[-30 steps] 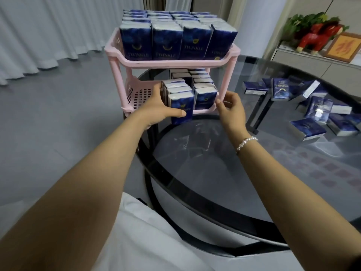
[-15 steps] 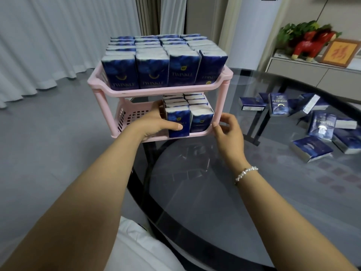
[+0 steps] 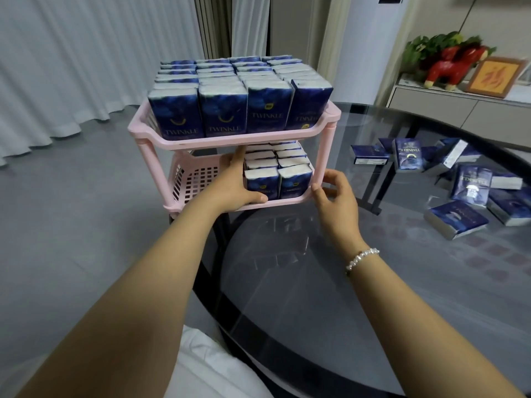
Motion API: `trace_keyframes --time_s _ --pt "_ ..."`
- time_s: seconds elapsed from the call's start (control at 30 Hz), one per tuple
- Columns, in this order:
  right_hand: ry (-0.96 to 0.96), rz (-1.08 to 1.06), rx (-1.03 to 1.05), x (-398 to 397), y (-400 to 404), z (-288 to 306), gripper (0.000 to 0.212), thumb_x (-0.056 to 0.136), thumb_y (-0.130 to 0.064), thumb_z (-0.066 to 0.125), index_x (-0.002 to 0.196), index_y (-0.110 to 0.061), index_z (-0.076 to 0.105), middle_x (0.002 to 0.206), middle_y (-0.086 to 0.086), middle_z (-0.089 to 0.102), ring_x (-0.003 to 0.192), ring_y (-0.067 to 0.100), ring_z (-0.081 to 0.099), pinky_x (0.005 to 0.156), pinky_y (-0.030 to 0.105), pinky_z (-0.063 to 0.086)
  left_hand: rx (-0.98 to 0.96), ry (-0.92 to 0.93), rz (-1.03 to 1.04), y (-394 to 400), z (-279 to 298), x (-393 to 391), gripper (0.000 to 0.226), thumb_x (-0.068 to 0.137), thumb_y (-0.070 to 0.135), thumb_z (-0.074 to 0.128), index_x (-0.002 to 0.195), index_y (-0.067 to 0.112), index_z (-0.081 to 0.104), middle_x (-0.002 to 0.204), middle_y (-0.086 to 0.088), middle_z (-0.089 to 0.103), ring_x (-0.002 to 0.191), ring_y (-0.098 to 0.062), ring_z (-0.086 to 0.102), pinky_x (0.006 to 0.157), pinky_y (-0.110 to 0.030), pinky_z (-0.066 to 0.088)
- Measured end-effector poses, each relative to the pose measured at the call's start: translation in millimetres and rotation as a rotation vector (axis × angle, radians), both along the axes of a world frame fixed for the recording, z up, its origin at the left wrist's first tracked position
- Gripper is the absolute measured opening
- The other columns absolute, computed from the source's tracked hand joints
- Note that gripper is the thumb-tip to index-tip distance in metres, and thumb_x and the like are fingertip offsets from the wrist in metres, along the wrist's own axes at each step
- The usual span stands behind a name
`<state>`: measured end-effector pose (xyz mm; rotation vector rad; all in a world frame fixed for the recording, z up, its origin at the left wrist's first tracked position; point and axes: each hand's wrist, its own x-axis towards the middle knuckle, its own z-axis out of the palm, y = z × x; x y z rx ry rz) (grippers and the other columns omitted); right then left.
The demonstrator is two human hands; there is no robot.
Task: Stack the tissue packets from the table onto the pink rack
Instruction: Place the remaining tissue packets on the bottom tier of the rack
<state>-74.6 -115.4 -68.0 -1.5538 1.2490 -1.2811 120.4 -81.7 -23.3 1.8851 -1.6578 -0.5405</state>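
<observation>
The dark blue tissue packets [image 3: 263, 183] stand upright on the lower shelf of the pink plastic two-tier rack [image 3: 230, 138], top tier packed full. Left hand [image 3: 234, 186] presses flat against the stack's side, right hand [image 3: 333, 193] pinches the rack's front leg. More loose blue packets [image 3: 455, 218] lie scattered on the round glass tabletop [image 3: 344, 282]

Left grip [image 3: 235, 185]: fingers hidden behind lower-tier packets [image 3: 277, 170]. Rear lower rows masked by top tier of pink rack [image 3: 230, 139]. Far-right loose packet [image 3: 517, 208] cut by frame edge.
</observation>
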Motion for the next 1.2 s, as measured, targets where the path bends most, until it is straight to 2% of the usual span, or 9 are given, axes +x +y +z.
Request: trace_keyframes --time_s 0.1,0.23,0.47,0.6,0.77,0.87,1.0,1.07,1.2 --pt "-0.005 0.0 0.001 0 1 1 0.017 0.092 -0.017 0.055 0.108 -0.024 0.055 0.107 -0.009 0.059 0.087 -0.002 0.055 0.085 0.03 0.051 0.021 -0.043 -0.055 1 1 -1 0.098 0.079 0.031 0.076 0.152 0.031 0.011 0.159 -0.001 0.002 0.145 -0.019 0.017 0.113 -0.026 0.018" --pt "0.016 0.011 -0.003 0 1 1 0.017 0.092 -0.019 0.055 0.107 -0.026 0.053 0.11 -0.007 0.059 0.089 0.0 0.054 0.079 0.02 0.045 0.028 0.018 -0.054 0 -1 -8 0.082 0.087 0.038 0.065 0.151 0.028 0.013 0.157 -0.004 0.007 0.144 -0.019 0.02 0.112 -0.024 0.017" --pt "0.033 0.037 -0.008 -3 5 2 0.023 0.093 -0.019 0.055 0.115 -0.023 0.053 0.109 -0.01 0.058 0.091 -0.001 0.054 0.074 0.01 0.041 -0.065 0.11 0.038 10 -2 -19 0.094 0.08 0.032 0.074 0.151 0.026 0.012 0.154 -0.004 0.011 0.141 -0.02 0.025 0.103 -0.017 0.016" --pt "0.049 0.049 -0.014 -5 14 6 0.029 0.093 -0.019 0.054 0.121 -0.026 0.053 0.102 -0.018 0.058 0.091 -0.003 0.055 0.074 0.01 0.041 -0.207 0.06 0.136 24 0 -34 0.084 0.079 0.033 0.075 0.145 0.02 0.025 0.147 -0.005 0.017 0.139 -0.019 0.023 0.107 -0.019 0.016" --pt "0.099 0.034 -0.067 -20 30 20 0.031 0.092 -0.018 0.055 0.123 -0.023 0.054 0.107 -0.016 0.057 0.096 -0.002 0.054 0.084 0.016 0.044 -0.464 -0.153 0.156 42 -2 -62 0.038 0.081 0.032 0.065 0.107 0.007 0.053 0.113 -0.011 0.044 0.109 -0.026 0.041 0.098 -0.038 0.035" --pt "0.127 0.005 -0.105 -42 44 26 0.031 0.092 -0.02 0.056 0.123 -0.024 0.055 0.109 -0.014 0.058 0.098 -0.001 0.055 0.083 0.017 0.044 -0.547 -0.285 0.133 51 1 -83 0.035 0.078 0.037 0.051 0.102 0.011 0.052 0.109 -0.011 0.048 0.101 -0.022 0.04 0.086 -0.036 0.034" --pt "0.211 0.004 -0.122 -75 64 24 0.028 0.092 -0.025 0.055 0.12 -0.025 0.057 0.111 -0.012 0.06 0.103 0.007 0.056 0.087 0.027 0.048 -0.437 -0.386 0.181 54 -7 -95 0.042 0.072 0.019 0.075 0.108 0.011 0.057 0.118 -0.015 0.05 0.106 -0.036 0.05 0.091 -0.052 0.039" --pt "0.257 0.004 -0.143 -88 70 23 0.026 0.092 -0.026 0.054 0.117 -0.026 0.058 0.109 -0.013 0.059 0.104 0.009 0.056 0.087 0.028 0.048 -0.402 -0.361 0.198 54 -6 -98 0.037 0.074 0.018 0.075 0.106 0.01 0.059 0.115 -0.014 0.051 0.105 -0.037 0.052 0.091 -0.05 0.037" --pt "0.268 -0.036 -0.148 -112 76 29 0.023 0.092 -0.026 0.054 0.114 -0.024 0.061 0.103 -0.014 0.061 0.099 0.012 0.058 0.087 0.031 0.049 -0.407 -0.243 0.064 54 6 -125 0.027 0.089 0.024 0.061 0.114 0.014 0.059 0.118 -0.005 0.048 0.113 -0.025 0.046 0.092 -0.029 0.018"
